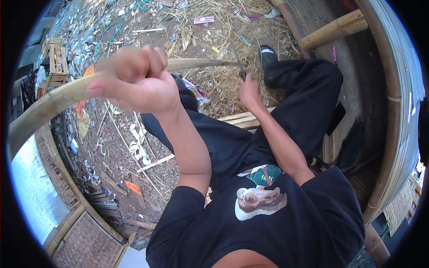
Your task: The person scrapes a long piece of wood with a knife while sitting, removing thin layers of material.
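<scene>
Holding a bamboo strip (50, 100) above the ground (117, 149), with left hand (149, 89) clamped round it and elbow bent; reaching low and forward with right hand (250, 94). Gripping a knife (241, 71) there, with fingers curled round its handle.

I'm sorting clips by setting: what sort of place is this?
Probably a rustic outdoor work yard, judging by the litter-strewn dirt ground, the slatted wooden crate and the woven panel.

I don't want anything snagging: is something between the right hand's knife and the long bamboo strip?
Nothing visible: the knife in the right hand overlaps the bamboo strip in this view, though contact is unclear. The left hand grips the strip farther left.
</scene>
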`<action>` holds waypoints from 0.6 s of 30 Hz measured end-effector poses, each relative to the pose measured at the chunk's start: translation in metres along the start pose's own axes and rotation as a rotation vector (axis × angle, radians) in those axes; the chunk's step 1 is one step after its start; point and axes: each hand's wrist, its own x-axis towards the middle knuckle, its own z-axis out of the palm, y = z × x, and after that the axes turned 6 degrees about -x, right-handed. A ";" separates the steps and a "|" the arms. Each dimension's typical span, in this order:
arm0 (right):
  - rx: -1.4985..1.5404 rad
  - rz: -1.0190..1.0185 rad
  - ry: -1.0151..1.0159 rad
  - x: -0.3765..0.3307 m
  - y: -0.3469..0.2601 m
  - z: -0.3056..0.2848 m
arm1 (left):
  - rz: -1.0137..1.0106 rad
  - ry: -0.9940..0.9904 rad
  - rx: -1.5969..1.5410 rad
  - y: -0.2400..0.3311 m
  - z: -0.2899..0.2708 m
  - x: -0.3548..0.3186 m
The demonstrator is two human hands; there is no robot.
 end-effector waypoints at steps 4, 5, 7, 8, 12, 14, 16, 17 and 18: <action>0.453 -0.379 0.426 -0.013 -0.049 -0.037 | 0.025 -0.071 -0.058 -0.004 -0.002 0.006; 0.454 -0.379 0.424 -0.012 -0.047 -0.033 | 0.018 -0.078 -0.077 -0.005 -0.002 0.006; 0.135 -0.185 0.164 -0.004 -0.030 -0.015 | 0.018 -0.063 -0.069 -0.006 -0.001 0.007; 0.080 0.028 0.030 0.013 0.005 0.015 | 0.008 -0.056 -0.083 -0.011 0.009 0.006; 0.112 -0.019 0.050 0.014 -0.002 0.004 | 0.018 -0.048 -0.035 -0.004 -0.006 0.009; 0.166 -0.042 0.084 0.003 -0.019 -0.011 | -0.009 -0.055 -0.018 -0.010 -0.005 0.007; 0.272 -0.095 0.125 0.008 -0.025 -0.016 | -0.080 -0.080 -0.024 -0.032 0.000 0.002; 0.271 -0.111 0.124 0.009 -0.022 -0.012 | -0.128 -0.092 -0.037 -0.047 -0.002 -0.007; 0.312 -0.160 0.190 0.012 -0.015 -0.008 | -0.166 -0.111 -0.053 -0.057 -0.003 -0.017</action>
